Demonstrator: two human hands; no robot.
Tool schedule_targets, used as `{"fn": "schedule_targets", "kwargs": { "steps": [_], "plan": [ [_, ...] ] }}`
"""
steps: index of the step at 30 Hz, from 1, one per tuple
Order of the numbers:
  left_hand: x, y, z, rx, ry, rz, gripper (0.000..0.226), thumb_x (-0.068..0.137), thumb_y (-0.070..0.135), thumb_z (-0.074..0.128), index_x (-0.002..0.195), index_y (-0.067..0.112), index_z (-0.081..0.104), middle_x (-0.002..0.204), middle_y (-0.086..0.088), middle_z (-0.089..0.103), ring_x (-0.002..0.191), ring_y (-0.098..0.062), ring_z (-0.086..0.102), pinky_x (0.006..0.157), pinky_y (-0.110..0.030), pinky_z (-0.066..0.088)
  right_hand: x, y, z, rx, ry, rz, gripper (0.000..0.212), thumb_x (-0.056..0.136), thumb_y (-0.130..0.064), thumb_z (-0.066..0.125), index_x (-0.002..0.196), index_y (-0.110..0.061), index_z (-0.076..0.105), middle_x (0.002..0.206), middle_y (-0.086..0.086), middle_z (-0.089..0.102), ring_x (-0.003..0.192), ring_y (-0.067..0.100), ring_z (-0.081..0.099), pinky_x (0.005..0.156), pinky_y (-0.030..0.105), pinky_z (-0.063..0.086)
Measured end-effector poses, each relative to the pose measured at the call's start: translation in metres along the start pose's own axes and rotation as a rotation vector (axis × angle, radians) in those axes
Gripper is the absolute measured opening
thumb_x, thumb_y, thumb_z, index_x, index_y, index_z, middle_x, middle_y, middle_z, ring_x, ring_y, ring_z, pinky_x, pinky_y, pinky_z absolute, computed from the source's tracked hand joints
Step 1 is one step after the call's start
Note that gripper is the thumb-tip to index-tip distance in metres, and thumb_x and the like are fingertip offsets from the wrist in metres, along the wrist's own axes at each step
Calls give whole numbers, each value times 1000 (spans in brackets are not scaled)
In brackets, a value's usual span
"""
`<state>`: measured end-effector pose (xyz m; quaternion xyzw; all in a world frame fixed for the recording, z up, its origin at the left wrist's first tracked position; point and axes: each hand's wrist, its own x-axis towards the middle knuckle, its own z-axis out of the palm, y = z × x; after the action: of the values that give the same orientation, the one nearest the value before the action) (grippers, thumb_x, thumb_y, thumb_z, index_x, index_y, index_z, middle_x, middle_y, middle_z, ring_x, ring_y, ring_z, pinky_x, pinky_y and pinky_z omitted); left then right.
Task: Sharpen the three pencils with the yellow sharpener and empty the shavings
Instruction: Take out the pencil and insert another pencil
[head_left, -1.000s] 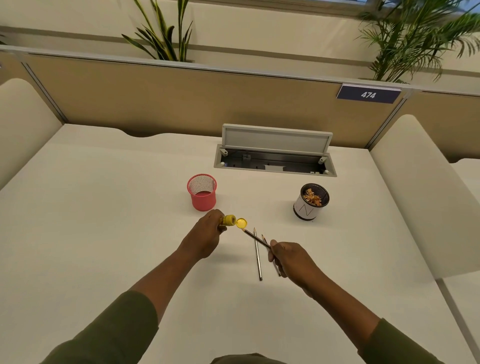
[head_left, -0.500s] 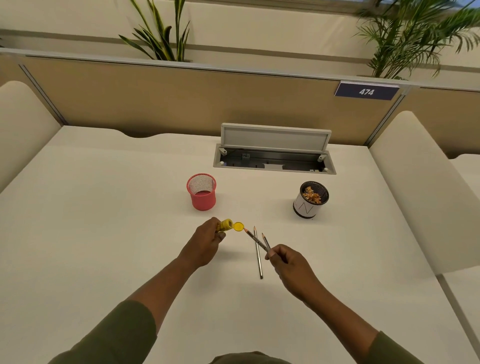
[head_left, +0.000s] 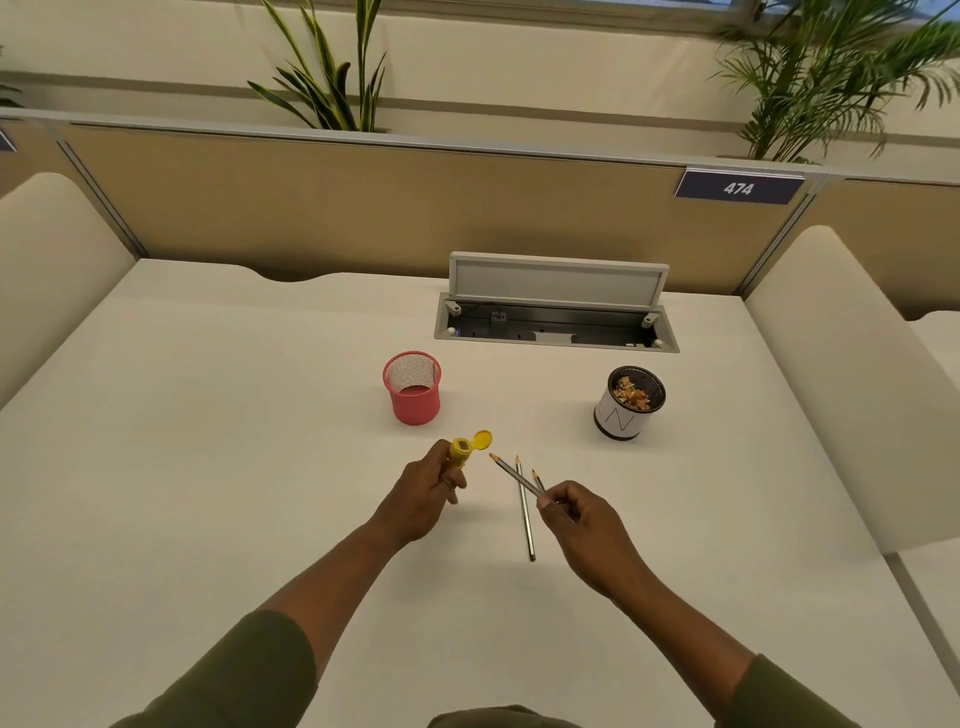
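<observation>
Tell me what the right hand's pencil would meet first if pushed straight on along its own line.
Probably the yellow sharpener in the left hand. The pencil held by the right hand points up and left towards its open lid, with bare table between. Depth is unclear, so the tip could pass just beside it.

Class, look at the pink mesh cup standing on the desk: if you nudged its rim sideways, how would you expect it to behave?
The pink mesh cup looks empty and is made of open mesh, so it is probably light and would slide or tip easily. It appears narrower at the base than at the rim, which likely makes it tippier. Once on its side, its round wall would probably roll in a curve across the smooth desk.
</observation>
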<state>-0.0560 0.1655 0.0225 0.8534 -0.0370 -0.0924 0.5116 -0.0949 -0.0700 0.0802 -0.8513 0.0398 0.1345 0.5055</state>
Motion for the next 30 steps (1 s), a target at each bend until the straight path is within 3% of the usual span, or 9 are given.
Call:
{"fn": "schedule_targets", "kwargs": {
  "steps": [4,7,10,14,18,21,30],
  "plan": [
    [1,5,6,-126,-11,-58,13,99,13,41,101,24,49,89,4,72,72,-15,68,60,-21,42,3,-9,0,-93,32,-70,14,93,-31,58,81,-27,63,74,-13,65,67,-4,56,57,6,39],
    [2,8,7,-209,-34,-72,13,100,12,41,100,21,49,90,-1,73,72,-17,69,58,-26,44,6,-17,0,-153,64,-140,11,94,-26,57,89,-26,67,82,-15,67,78,-12,57,62,1,37],
    [3,10,6,-264,-56,-81,11,100,10,42,100,18,50,89,-3,73,69,-18,68,56,-28,44,11,-24,0,-180,105,-203,15,93,-24,57,100,-23,70,91,-14,68,82,-8,59,66,0,39],
    [3,12,5,-242,-71,-78,5,99,13,46,101,15,50,88,-3,74,66,-16,66,54,-26,44,17,-36,-5,-249,148,-299,14,91,-26,59,102,-24,69,82,-13,66,75,0,60,63,7,40],
    [3,13,3,-175,-77,-67,5,97,15,50,102,15,52,88,-3,74,63,-15,64,53,-19,44,27,-48,-12,-346,177,-410,16,92,-22,58,102,-19,70,86,-6,67,77,7,59,70,21,46],
    [3,13,1,-134,-78,-50,6,96,17,53,99,22,53,88,-1,74,63,-13,62,56,-13,45,35,-55,-17,-461,155,-451,17,92,-21,57,102,-19,71,83,-4,64,73,8,53,67,23,40],
    [8,9,-5,6,-64,-8,12,90,24,60,93,33,54,86,1,70,61,-9,63,70,-31,53,50,-73,-33,-664,29,-432,21,94,-23,54,107,-21,70,94,-1,64,84,16,56,72,36,52]
  ]
}}
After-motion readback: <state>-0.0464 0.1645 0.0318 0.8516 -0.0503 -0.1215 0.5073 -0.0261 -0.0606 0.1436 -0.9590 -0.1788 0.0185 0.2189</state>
